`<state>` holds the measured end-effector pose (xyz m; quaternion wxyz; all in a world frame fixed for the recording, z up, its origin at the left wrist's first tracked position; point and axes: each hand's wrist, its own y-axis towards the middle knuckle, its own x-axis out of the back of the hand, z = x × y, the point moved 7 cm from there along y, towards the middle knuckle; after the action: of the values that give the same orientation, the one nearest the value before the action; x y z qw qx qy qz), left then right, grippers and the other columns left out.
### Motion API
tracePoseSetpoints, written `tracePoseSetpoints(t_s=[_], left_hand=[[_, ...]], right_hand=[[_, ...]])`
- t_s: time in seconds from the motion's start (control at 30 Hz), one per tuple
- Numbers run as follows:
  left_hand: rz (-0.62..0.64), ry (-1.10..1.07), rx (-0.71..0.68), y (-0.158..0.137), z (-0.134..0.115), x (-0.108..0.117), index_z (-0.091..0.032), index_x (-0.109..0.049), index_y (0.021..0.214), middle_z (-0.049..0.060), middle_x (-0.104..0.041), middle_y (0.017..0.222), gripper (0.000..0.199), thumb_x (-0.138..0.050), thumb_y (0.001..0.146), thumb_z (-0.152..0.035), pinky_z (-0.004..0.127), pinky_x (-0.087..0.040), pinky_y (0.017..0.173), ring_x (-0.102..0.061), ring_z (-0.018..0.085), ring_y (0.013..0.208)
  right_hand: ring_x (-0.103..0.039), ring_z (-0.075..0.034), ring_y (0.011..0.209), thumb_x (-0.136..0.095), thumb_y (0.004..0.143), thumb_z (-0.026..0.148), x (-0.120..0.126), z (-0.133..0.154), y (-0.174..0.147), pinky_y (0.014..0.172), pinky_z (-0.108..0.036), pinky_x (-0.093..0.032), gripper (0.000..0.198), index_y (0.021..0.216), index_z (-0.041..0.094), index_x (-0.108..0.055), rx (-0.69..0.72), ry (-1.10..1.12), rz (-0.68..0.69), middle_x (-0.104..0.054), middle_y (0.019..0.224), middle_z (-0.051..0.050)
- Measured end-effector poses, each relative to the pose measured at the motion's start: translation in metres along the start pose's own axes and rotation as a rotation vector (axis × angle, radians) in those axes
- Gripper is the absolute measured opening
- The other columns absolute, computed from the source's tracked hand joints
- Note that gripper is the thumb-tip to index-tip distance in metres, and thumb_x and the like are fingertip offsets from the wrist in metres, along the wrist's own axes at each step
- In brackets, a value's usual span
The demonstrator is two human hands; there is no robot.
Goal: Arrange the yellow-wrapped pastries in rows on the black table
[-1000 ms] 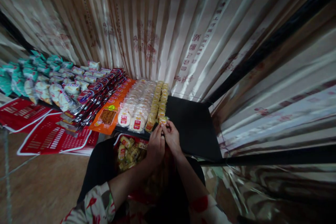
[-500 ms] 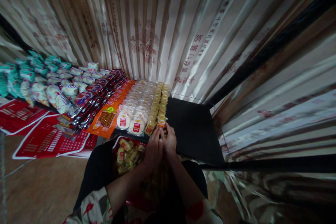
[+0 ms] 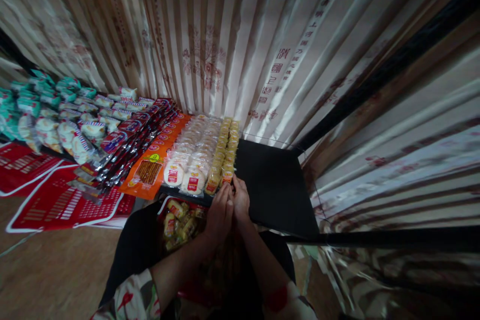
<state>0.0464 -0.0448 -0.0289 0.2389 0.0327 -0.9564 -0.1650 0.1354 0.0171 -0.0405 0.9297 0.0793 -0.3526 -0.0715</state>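
Observation:
Two rows of small yellow wrapped snacks [image 3: 214, 174] run along the black shelf [image 3: 275, 180]. At the near end of the right-hand row stands a snack packet [image 3: 227, 175] with an orange-red label. My left hand [image 3: 220, 212] has its fingers bent and pressed together at the bottom of this packet. My right hand [image 3: 241, 201] closes on its right side, thumb toward the left hand. The fingertips of both hands meet there and partly hide the packet's lower edge. Between my legs sits a red basket [image 3: 162, 206] with more yellow wrapped snacks [image 3: 180, 222], partly behind my left forearm.
Left of the yellow rows lie round white wrapped cakes [image 3: 193, 182], orange bags of sticks [image 3: 150, 170], dark red-and-blue packets [image 3: 129, 135] and green packets [image 3: 28, 105]. Red baskets [image 3: 67, 200] are at lower left. A pleated curtain [image 3: 240, 35] hangs behind; a black bar [image 3: 386, 75] slants at right.
The view has shifted slightly, so the shelf goods appear a little further left. Both hands keep nearly the same place at the front packet.

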Motion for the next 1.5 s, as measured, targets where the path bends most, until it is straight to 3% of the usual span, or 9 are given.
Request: tracePoseSetpoints(t_s=[0.37, 0.53, 0.8, 0.97, 1.1, 1.17, 1.23, 1.37, 1.5], left_hand=[[-0.009, -0.01, 0.088, 0.0, 0.0, 0.0, -0.012, -0.037, 0.134, 0.013, -0.039, 0.141, 0.046, -0.024, 0.093, -0.03, 0.045, -0.029, 0.111, -0.033, 0.02, 0.133], [-0.017, 0.026, 0.108, -0.003, -0.004, 0.01, -0.012, -0.045, 0.127, 0.014, -0.046, 0.135, 0.044, -0.025, 0.091, -0.026, 0.044, -0.032, 0.108, -0.038, 0.021, 0.129], [-0.031, 0.091, 0.06, -0.046, 0.006, 0.03, -0.015, -0.051, 0.116, 0.012, -0.056, 0.118, 0.034, -0.03, 0.089, -0.02, 0.044, -0.04, 0.1, -0.049, 0.02, 0.114], [0.028, 0.145, 0.161, -0.079, 0.022, 0.042, -0.017, -0.053, 0.111, 0.01, -0.057, 0.116, 0.031, -0.039, 0.084, -0.015, 0.039, -0.039, 0.1, -0.049, 0.019, 0.112], [0.169, 0.349, 0.479, -0.113, 0.053, 0.057, -0.015, -0.055, 0.108, 0.011, -0.058, 0.112, 0.031, -0.038, 0.083, -0.014, 0.035, -0.041, 0.095, -0.054, 0.02, 0.107], [0.26, 0.421, 0.631, -0.133, 0.066, 0.063, -0.015, -0.053, 0.113, 0.012, -0.058, 0.114, 0.034, -0.037, 0.083, -0.014, 0.033, -0.043, 0.091, -0.057, 0.02, 0.104], [0.352, 0.436, 0.719, -0.152, 0.073, 0.064, -0.014, -0.051, 0.117, 0.013, -0.058, 0.116, 0.035, -0.038, 0.084, -0.017, 0.033, -0.044, 0.089, -0.059, 0.021, 0.102], [0.429, 0.368, 0.767, -0.173, 0.079, 0.054, -0.013, -0.049, 0.12, 0.014, -0.059, 0.118, 0.036, -0.037, 0.086, -0.019, 0.033, -0.043, 0.091, -0.059, 0.022, 0.105], [0.367, 0.302, 0.791, -0.171, 0.085, 0.047, -0.012, -0.053, 0.115, 0.014, -0.061, 0.115, 0.034, -0.034, 0.087, -0.019, 0.033, -0.042, 0.092, -0.058, 0.021, 0.107]], right_hand=[[-0.058, -0.015, 0.08, -0.042, 0.078, 0.021, 0.001, 0.002, -0.003, 0.071, -0.026, -0.05, 0.05, 0.128, 0.023, -0.05, 0.045, 0.04, -0.034, -0.056, 0.106, -0.007], [-0.058, -0.018, 0.083, -0.045, 0.08, 0.029, 0.007, 0.007, -0.011, 0.078, -0.032, -0.05, 0.048, 0.127, 0.017, -0.049, 0.056, 0.03, -0.087, -0.054, 0.109, -0.011], [-0.059, -0.015, 0.079, -0.04, 0.085, 0.034, 0.015, 0.019, -0.052, 0.07, -0.027, -0.051, 0.041, 0.119, 0.013, -0.05, 0.01, 0.235, -0.108, -0.058, 0.108, -0.013], [-0.063, -0.016, 0.08, -0.04, 0.086, 0.036, -0.004, 0.024, -0.093, 0.073, -0.028, -0.05, 0.033, 0.107, 0.016, -0.056, -0.063, 0.231, 0.074, -0.067, 0.092, -0.008], [-0.064, -0.019, 0.088, -0.041, 0.085, 0.023, -0.043, 0.016, -0.132, 0.082, -0.031, -0.047, 0.024, 0.095, 0.018, -0.063, -0.013, 0.015, 0.364, -0.069, 0.093, -0.008], [-0.064, -0.021, 0.088, -0.043, 0.082, 0.016, -0.067, 0.003, -0.154, 0.08, -0.031, -0.047, 0.025, 0.094, 0.017, -0.065, -0.031, -0.094, 0.548, -0.069, 0.094, -0.01], [-0.064, -0.022, 0.093, -0.046, 0.079, 0.011, -0.082, -0.007, -0.171, 0.082, -0.031, -0.046, 0.027, 0.097, 0.015, -0.065, -0.039, -0.172, 0.648, -0.068, 0.1, -0.013], [-0.061, -0.021, 0.1, -0.046, 0.076, 0.007, -0.096, -0.012, -0.187, 0.089, -0.031, -0.044, 0.038, 0.109, 0.015, -0.062, -0.036, -0.148, 0.704, -0.066, 0.107, -0.012], [-0.062, -0.021, 0.098, -0.047, 0.076, 0.008, -0.101, -0.019, -0.187, 0.087, -0.032, -0.046, 0.037, 0.108, 0.016, -0.063, -0.109, -0.132, 0.718, -0.067, 0.105, -0.011]])
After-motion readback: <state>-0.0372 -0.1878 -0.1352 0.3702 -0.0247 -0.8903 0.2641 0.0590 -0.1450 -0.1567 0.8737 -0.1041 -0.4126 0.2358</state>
